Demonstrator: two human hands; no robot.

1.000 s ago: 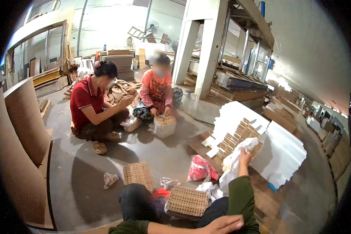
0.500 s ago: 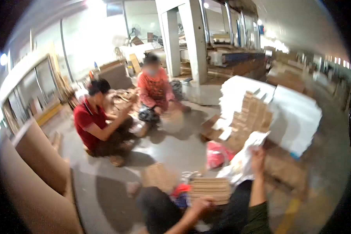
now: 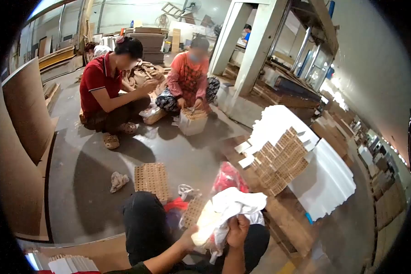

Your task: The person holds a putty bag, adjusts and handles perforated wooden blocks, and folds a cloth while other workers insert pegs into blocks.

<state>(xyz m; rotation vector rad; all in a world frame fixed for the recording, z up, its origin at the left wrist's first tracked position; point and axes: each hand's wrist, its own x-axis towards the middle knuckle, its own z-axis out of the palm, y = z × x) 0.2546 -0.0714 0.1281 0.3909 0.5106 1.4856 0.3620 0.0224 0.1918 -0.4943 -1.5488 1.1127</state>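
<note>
A perforated stack (image 3: 151, 178) lies on the floor (image 3: 123, 160), beyond the person's left knee. The left hand (image 3: 186, 241) is at the near side of a brightly lit, pale part of the bundle; how its fingers close there, I cannot tell. Between the knees, a nearer stack (image 3: 192, 211) sits beside the white cloth (image 3: 237, 201), which is bunched above the lap, its folds gripped in the curled fingers of the right hand (image 3: 237, 230).

The likeliest trouble is the nearer stack being knocked askew, as the bundle hangs so close to it. Loose folds could also snag the pink bag (image 3: 230, 177) just beyond, or slip if the right hand alone takes the weight.

The far stack's outer edges face bare floor, with open room towards the two seated co-workers. Rightward is tighter: the bag, then the piled perforated strips (image 3: 283, 162) with stepped, uneven edges.
</note>
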